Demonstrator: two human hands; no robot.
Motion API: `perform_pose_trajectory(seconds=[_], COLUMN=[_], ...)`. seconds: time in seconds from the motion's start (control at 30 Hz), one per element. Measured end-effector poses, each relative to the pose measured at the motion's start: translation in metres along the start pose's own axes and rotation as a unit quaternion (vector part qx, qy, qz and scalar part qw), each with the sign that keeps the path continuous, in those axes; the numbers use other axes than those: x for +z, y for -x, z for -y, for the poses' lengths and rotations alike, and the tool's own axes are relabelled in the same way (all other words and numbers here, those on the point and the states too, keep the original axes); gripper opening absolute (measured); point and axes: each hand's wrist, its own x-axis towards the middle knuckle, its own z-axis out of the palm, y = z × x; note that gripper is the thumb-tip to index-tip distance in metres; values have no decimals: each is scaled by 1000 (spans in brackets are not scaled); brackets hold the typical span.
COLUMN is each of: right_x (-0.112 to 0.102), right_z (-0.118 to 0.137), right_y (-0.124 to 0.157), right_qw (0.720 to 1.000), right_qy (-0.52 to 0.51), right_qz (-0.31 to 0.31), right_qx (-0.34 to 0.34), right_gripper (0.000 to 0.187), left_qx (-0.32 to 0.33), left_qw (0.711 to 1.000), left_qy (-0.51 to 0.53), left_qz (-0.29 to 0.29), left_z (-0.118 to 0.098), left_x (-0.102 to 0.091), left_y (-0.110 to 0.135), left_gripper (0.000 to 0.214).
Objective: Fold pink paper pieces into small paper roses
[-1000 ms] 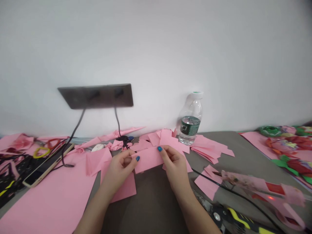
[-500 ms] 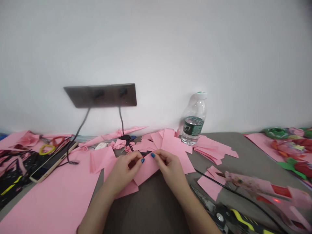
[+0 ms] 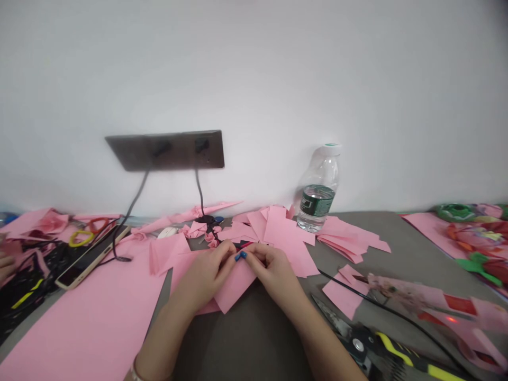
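A piece of pink paper (image 3: 237, 288) is pinched along its upper edge between my two hands, above the grey table. My left hand (image 3: 208, 275) grips it from the left, my right hand (image 3: 273, 267) from the right. Both thumbs, with blue nails, meet at the edge; the fingertips behind the paper are hidden. More pink paper sheets (image 3: 283, 238) lie just behind and beside my hands. Something dark with a red part shows beyond my fingers, too covered to make out.
A water bottle (image 3: 316, 198) stands by the wall. Wire strippers (image 3: 359, 344) and a pink-wrapped glue gun (image 3: 428, 301) with a lit red light lie right. A phone (image 3: 89, 259) and a large pink sheet (image 3: 107, 317) lie left. Another person's hand (image 3: 5, 264) shows at the left edge.
My hands have come together, so the thumbs now touch at the paper's edge. The pink piece has tilted. Another person's hand has appeared at the far left.
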Motion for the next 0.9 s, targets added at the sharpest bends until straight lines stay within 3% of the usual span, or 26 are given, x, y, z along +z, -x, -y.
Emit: perform_pose_trajectory(seconds=[0.1, 0.2, 0.27, 0.37, 0.47, 0.67, 0.9], right_x=[1, 3, 7, 13, 16, 13, 12], right_z=[3, 6, 8, 11, 13, 12, 13], right_y=[-1, 0, 2, 8, 13, 12, 11], right_qw=[999, 994, 992, 996, 998, 994, 992], right_qy=[-41, -103, -124, -78, -33, 23, 5], right_qz=[-18, -41, -15, 36, 50, 106, 129], right_qx=[-3, 7, 15, -4, -17, 14, 2], right_gripper=[29, 35, 33, 22, 18, 43, 39], left_qx=[4, -7, -10, -12, -8, 2, -25], left_qw=[1000, 997, 992, 988, 987, 979, 972], left_qy=[27, 49, 63, 80, 91, 76, 74], left_qz=[-1, -62, -108, -135, -129, -188, -220], left_z=[0, 0, -1, -2, -4, 0, 1], left_x=[-1, 1, 4, 10, 14, 9, 8], left_y=[1, 2, 2, 2, 2, 1, 0], left_gripper=[21, 21, 20, 20, 21, 18, 19])
